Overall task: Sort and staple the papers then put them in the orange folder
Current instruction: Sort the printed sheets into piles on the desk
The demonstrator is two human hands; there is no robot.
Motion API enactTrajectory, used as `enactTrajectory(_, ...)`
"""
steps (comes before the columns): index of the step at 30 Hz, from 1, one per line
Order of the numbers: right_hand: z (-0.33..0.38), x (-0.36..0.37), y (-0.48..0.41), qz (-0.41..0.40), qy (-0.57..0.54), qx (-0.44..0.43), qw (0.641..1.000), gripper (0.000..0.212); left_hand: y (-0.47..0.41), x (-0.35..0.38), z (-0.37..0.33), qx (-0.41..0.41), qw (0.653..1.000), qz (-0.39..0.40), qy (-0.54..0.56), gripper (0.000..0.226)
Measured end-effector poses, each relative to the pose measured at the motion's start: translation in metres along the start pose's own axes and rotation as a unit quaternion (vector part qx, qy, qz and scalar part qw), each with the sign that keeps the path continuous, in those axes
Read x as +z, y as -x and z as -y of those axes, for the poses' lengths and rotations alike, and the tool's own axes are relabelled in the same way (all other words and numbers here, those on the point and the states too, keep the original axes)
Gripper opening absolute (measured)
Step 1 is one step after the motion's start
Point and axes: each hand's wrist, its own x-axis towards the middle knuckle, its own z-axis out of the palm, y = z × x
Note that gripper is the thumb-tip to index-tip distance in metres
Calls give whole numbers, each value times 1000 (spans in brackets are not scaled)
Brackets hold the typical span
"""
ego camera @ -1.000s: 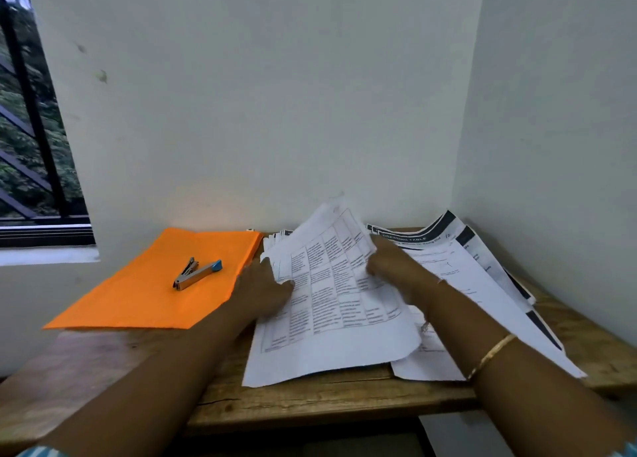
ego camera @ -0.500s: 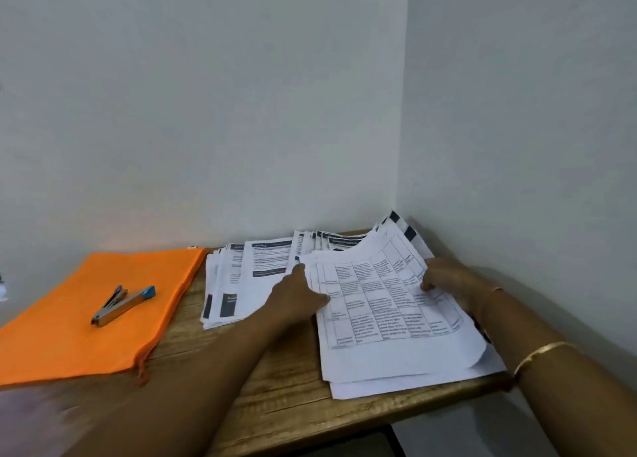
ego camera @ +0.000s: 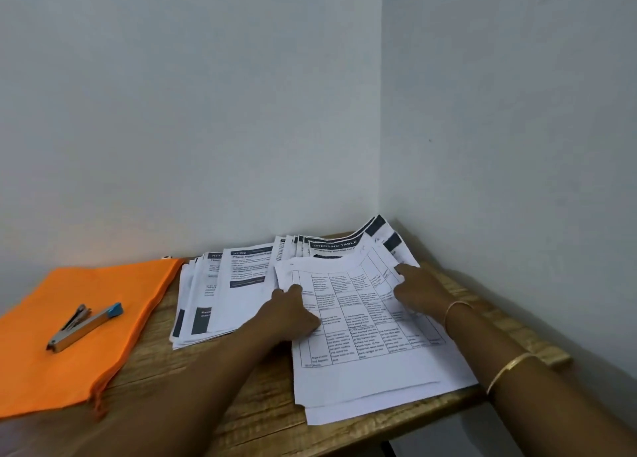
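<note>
A sheet printed with a table (ego camera: 358, 322) lies on top of a small stack of papers at the right of the wooden table (ego camera: 206, 381). My left hand (ego camera: 293, 310) rests on the sheet's left edge, fingers on its upper left corner. My right hand (ego camera: 418, 289) presses on its upper right part. A second pile of papers with dark headers (ego camera: 224, 294) is fanned out to the left and behind. The orange folder (ego camera: 86, 332) lies flat at the left, with a metal stapler with a blue tip (ego camera: 84, 325) on it.
White walls meet in a corner right behind the papers. The table's front edge runs close under the near stack, whose lower corner overhangs it. A raised wooden lip (ego camera: 537, 339) borders the table's right side.
The view has swung right and the window is out of sight. The table sheet, held up and curled a second ago, has been laid flat on the right stack.
</note>
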Motion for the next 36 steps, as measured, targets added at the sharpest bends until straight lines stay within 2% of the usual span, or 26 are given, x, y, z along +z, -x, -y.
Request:
enactTrajectory(6, 12, 9, -2, -28, -49, -40, 998, 37, 7, -4, 1, 8, 997, -29, 70, 70)
enactTrajectory(12, 17, -5, -7, -71, -99, -48, 991, 33, 11, -7, -2, 71, 972, -161, 155, 59)
enactTrajectory(14, 17, -14, -10, -90, -94, -44, 991, 34, 7, -9, -8, 81, 965, -182, 173, 57)
enactTrajectory(18, 4, -16, -16, -102, -53, -30, 993, 30, -2, -6, -14, 77, 980, -132, 129, 53)
enactTrajectory(23, -12, -6, -20, -87, 131, 35, 987, 44, -12, 2, -17, 94, 995, -20, 31, 57)
enactTrajectory(30, -9, 5, -34, -69, 126, 20, 989, 53, -32, 3, -13, 89, 995, 22, -37, 50)
enactTrajectory(36, 3, 9, -46, -103, 54, 34, 993, 45, -49, 8, -5, 83, 996, 8, -18, 49)
